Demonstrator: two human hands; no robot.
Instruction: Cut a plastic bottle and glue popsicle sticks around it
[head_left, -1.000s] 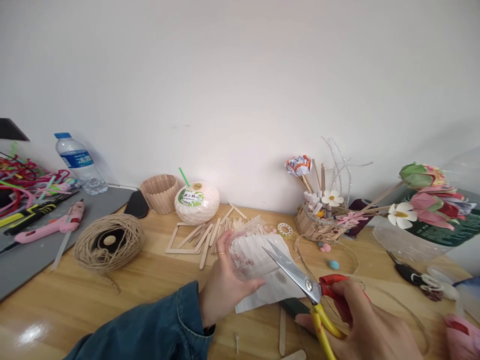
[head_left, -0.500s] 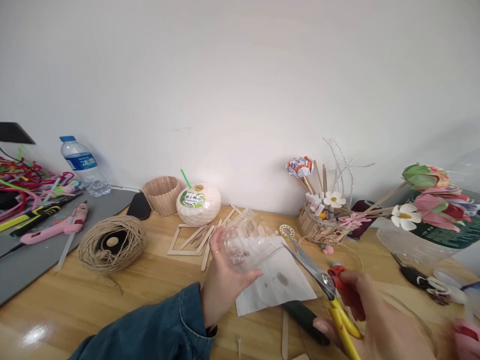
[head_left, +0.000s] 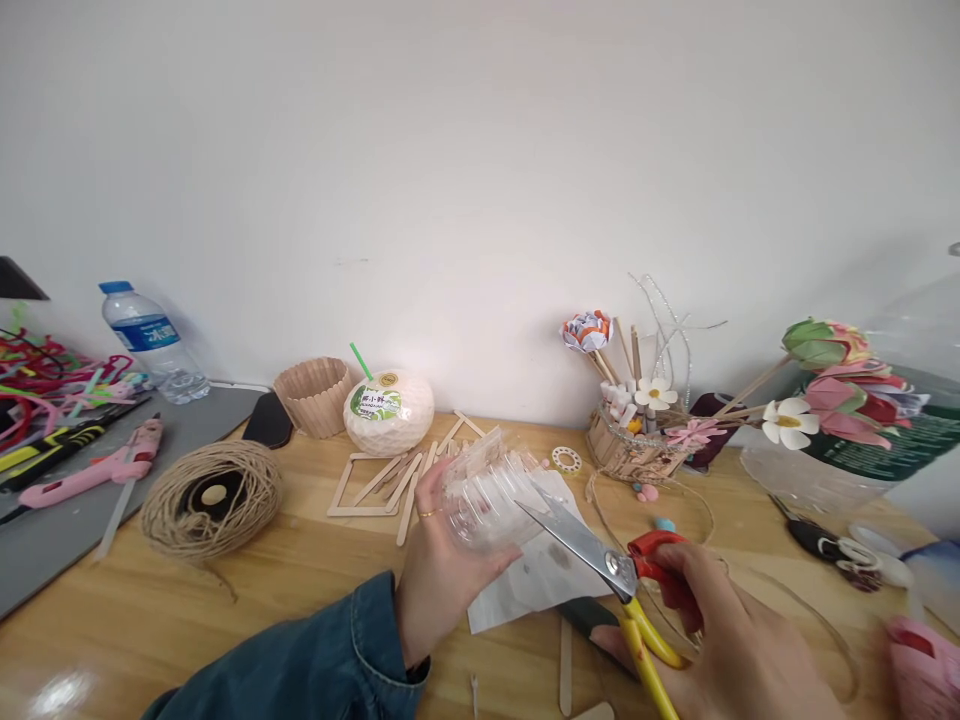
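Observation:
Wrapped around a clear ribbed plastic piece (head_left: 487, 500), my left hand (head_left: 442, 560) holds it above a white paper sheet (head_left: 536, 585). My right hand (head_left: 735, 620) grips scissors (head_left: 619, 570) with one red and one yellow handle. The blades are slightly apart and point left, with their tips at the right side of the plastic; whether they touch it is hard to tell. A dark green object (head_left: 592, 625) lies partly under the paper and behind my right hand.
A twine ball (head_left: 214, 495), pink glue gun (head_left: 97, 478), water bottle (head_left: 154, 340) and wooden-stick cup (head_left: 313, 397) stand left. Craft sticks (head_left: 364, 512) lie behind my left hand, near a round white drink container (head_left: 390, 425). Flower basket (head_left: 630, 445) and large plastic bottle (head_left: 900, 430) are right.
The scissors and my right hand have moved left, bringing the blades to the plastic. The plastic has turned slightly in my left hand. The whole view has shifted a little.

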